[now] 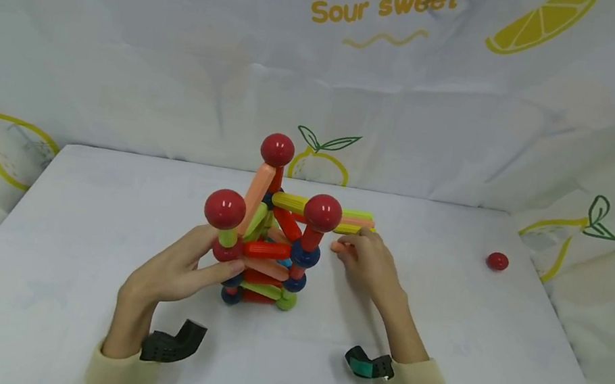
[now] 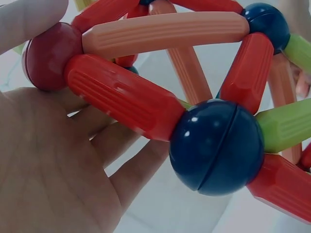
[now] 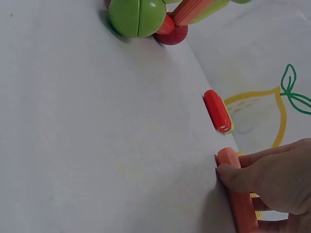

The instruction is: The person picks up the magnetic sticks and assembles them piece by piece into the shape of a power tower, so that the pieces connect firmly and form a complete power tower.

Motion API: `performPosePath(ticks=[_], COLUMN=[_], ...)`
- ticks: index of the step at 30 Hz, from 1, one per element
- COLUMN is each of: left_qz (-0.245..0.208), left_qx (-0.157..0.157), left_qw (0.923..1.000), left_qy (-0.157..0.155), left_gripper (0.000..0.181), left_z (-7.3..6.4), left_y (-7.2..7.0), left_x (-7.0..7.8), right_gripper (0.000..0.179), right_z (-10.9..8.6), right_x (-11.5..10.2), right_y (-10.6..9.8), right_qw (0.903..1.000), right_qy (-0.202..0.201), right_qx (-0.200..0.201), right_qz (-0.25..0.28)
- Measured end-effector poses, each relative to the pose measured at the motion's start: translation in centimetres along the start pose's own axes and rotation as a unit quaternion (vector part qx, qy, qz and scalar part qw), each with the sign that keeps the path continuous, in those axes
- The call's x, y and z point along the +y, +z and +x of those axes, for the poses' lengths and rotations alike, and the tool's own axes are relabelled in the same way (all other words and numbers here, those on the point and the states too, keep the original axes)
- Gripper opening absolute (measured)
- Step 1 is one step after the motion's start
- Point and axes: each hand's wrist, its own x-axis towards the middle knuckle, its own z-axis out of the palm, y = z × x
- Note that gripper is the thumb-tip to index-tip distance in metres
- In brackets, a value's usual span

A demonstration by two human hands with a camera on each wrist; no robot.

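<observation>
A tower of magnetic building rods and balls [image 1: 267, 251] stands on the table, with three red balls topping its posts. My left hand [image 1: 174, 271] grips its left side. In the left wrist view, the thumb lies against a red ball [image 2: 52, 56] and the fingers reach behind a red rod [image 2: 124, 97]; a large blue ball [image 2: 216, 148] is close to the camera. To the right of the tower, my right hand [image 1: 373, 267] pinches a salmon rod [image 3: 241, 206] lying at the tabletop, thumb on its near side.
Several loose yellow, green and salmon rods [image 1: 358, 214] lie just beyond the right hand. In the right wrist view a short red rod [image 3: 217, 111] is near the table's far edge. A single red ball [image 1: 497, 261] sits at the far right, before a lemon-print curtain [image 1: 447, 134].
</observation>
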Motion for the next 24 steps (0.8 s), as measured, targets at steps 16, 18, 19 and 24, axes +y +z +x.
performPosePath(ticks=[16,18,19,24], left_qz=[0.095,0.104,0.104,0.080], left_qx=[0.113,0.145,0.161,0.224], left_qw=[0.9890,0.9837,0.9809,0.9637], left_qy=[-0.010,0.017,0.033,0.121], left_gripper=[0.091,0.092,0.090,0.082], left_z=[-0.2,-0.3,-0.4,-0.1], left_y=[-0.4,-0.5,-0.6,-0.6], left_x=[1.6,1.8,2.0,3.0], right_gripper=[0.033,0.032,0.031,0.032], right_z=[-3.0,-3.4,-3.7,-5.3], right_x=[-3.5,-3.9,-4.2,-6.3], right_y=[-5.4,-6.3,-6.9,-10.4], right_qw=[0.9923,0.9892,0.9869,0.9635], right_qy=[-0.070,-0.082,-0.087,-0.128], right_qx=[0.095,0.117,0.131,0.227], right_qz=[0.037,0.035,0.034,0.062])
